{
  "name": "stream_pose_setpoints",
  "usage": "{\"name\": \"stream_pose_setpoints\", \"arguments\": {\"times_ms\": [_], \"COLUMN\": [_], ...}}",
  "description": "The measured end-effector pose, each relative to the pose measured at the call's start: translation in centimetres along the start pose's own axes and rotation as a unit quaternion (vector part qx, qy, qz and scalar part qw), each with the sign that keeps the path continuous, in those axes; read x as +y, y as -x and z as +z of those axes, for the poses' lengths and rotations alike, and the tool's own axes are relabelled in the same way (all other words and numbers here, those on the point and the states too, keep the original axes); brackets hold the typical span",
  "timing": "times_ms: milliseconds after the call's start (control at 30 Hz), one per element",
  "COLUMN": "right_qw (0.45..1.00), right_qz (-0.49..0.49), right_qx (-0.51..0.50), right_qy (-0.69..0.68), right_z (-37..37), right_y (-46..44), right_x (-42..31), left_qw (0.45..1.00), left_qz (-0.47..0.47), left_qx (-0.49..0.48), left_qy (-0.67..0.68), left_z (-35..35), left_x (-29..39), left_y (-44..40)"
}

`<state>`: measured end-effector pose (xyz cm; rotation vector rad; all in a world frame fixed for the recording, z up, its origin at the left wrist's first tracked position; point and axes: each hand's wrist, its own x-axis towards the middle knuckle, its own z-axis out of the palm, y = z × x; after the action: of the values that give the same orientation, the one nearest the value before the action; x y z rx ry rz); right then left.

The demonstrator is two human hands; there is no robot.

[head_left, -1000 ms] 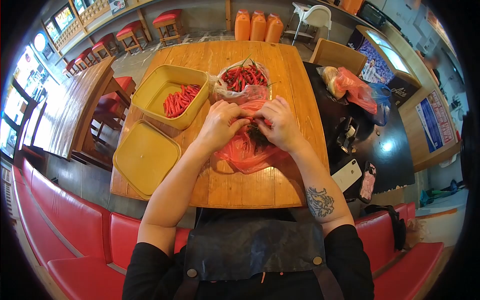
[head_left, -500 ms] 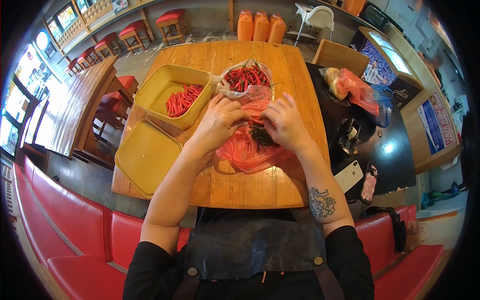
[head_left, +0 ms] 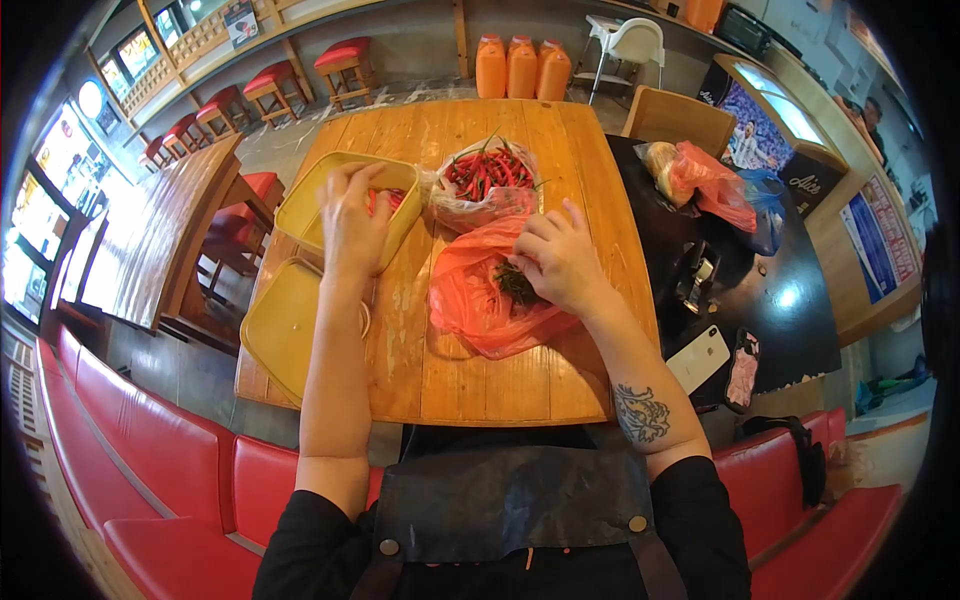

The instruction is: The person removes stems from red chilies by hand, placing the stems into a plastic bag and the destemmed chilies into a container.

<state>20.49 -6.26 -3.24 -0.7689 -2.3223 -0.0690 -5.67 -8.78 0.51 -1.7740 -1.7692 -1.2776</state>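
My left hand (head_left: 352, 225) is over the yellow plastic tub (head_left: 412, 225), its bent fingers blurred. Whether it holds anything does not show. Red chilies (head_left: 396, 197) in the tub are partly hidden behind this hand. My right hand (head_left: 562, 258) hovers above the open red plastic bag (head_left: 465, 290), fingers curled and closed, with what they hold hidden. Dark green chili stems (head_left: 512, 285) lie in the bag just below those fingers. Beyond it, a clear plastic bag (head_left: 470, 213) is filled with red chilies (head_left: 488, 175), some with green stems.
The tub's yellow lid (head_left: 285, 330) lies at the wooden table's (head_left: 400, 390) left edge, partly under my left forearm. To the right, a black table (head_left: 790, 340) carries a white phone (head_left: 697, 360), a pink-and-black case (head_left: 741, 370) and bagged goods (head_left: 715, 190).
My left hand has moved left from the red bag to over the yellow tub. The right hand has stayed above the bag. The view has tilted up slightly.
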Motion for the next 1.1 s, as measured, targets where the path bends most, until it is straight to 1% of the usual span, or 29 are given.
{"name": "stream_pose_setpoints", "arguments": {"times_ms": [33,67,100,133,200,233,300,467,533,600,633,667,700,733,767,800,833,867,933,967,1033,1067,1100], "right_qw": [1.0,1.0,1.0,1.0,1.0,1.0,0.999,0.999,0.999,0.998,0.998,0.998,0.998,0.997,0.996,0.996,0.996,0.996,0.995,0.995,0.997,0.997,0.997], "right_qz": [0.002,-0.006,-0.014,-0.015,-0.021,-0.021,-0.031,-0.038,-0.043,-0.054,-0.056,-0.055,-0.058,-0.06,-0.068,-0.071,-0.072,-0.074,-0.083,-0.084,-0.065,-0.067,-0.056], "right_qx": [0.002,0.0,-0.002,-0.003,0.008,0.009,0.024,0.029,0.026,0.024,0.02,0.01,0.004,-0.002,0.047,0.041,0.033,0.032,0.038,0.035,0.044,0.046,0.049], "right_qy": [0.002,0.012,0.021,0.022,0.005,0.009,0.002,0.004,0.004,0.014,0.009,0.022,0.038,0.055,0.03,0.03,0.031,0.034,0.029,0.029,0.002,0.002,-0.005], "right_z": [0.2,0.4,0.6,0.7,0.8,0.9,1.3,1.9,2.1,2.5,2.9,3.3,3.5,3.7,4.1,4.0,3.9,4.0,4.5,4.3,3.6,3.3,2.9], "right_y": [0.1,0.1,0.2,0.2,0.2,0.1,0.2,0.3,0.3,0.2,0.2,0.0,-0.5,-0.9,-1.4,-1.6,-1.7,-1.7,-1.4,-1.3,-1.1,-1.0,-1.0], "right_x": [0.0,0.0,0.0,-0.1,-0.3,-0.3,0.0,0.4,0.3,0.2,0.0,-0.3,-0.3,-0.4,-1.1,-1.6,-2.0,-2.0,-2.0,-2.1,-2.1,-2.1,-1.9], "left_qw": [1.0,0.99,0.962,0.962,0.954,0.954,0.95,0.955,0.972,0.988,0.982,0.973,0.966,0.958,0.945,0.93,0.91,0.878,0.847,0.813,0.79,0.79,0.767], "left_qz": [0.003,-0.025,-0.053,-0.053,0.041,0.043,0.043,0.002,-0.01,0.1,0.118,0.192,0.228,0.271,0.317,0.34,0.365,0.391,0.455,0.452,0.451,0.452,0.455], "left_qx": [0.0,-0.101,-0.2,-0.199,-0.279,-0.278,-0.309,-0.282,-0.215,-0.114,-0.136,-0.104,-0.12,-0.094,-0.065,-0.106,-0.078,-0.13,-0.139,-0.147,-0.11,-0.109,-0.103], "left_qy": [0.002,0.092,0.18,0.181,0.102,0.104,0.035,0.095,0.088,-0.011,0.052,0.073,-0.011,0.024,0.058,0.089,0.18,0.243,0.238,0.337,0.401,0.4,0.441], "left_z": [0.6,1.4,2.3,3.6,7.0,8.3,10.5,11.2,10.9,8.3,5.8,5.9,6.9,6.6,5.5,4.6,4.3,3.7,1.2,0.4,-0.7,-0.9,-1.1], "left_x": [0.7,1.4,2.0,2.3,2.4,2.3,2.1,2.1,2.3,6.2,9.9,12.2,15.6,19.1,22.5,25.2,26.7,28.6,30.9,31.9,32.2,31.7,31.2], "left_y": [-0.3,-0.7,-1.1,-1.5,-2.2,-2.3,-2.3,-1.6,-1.2,-1.9,-2.5,-2.5,-1.3,0.5,2.5,4.9,7.7,10.2,13.4,14.4,14.7,14.6,14.5]}}
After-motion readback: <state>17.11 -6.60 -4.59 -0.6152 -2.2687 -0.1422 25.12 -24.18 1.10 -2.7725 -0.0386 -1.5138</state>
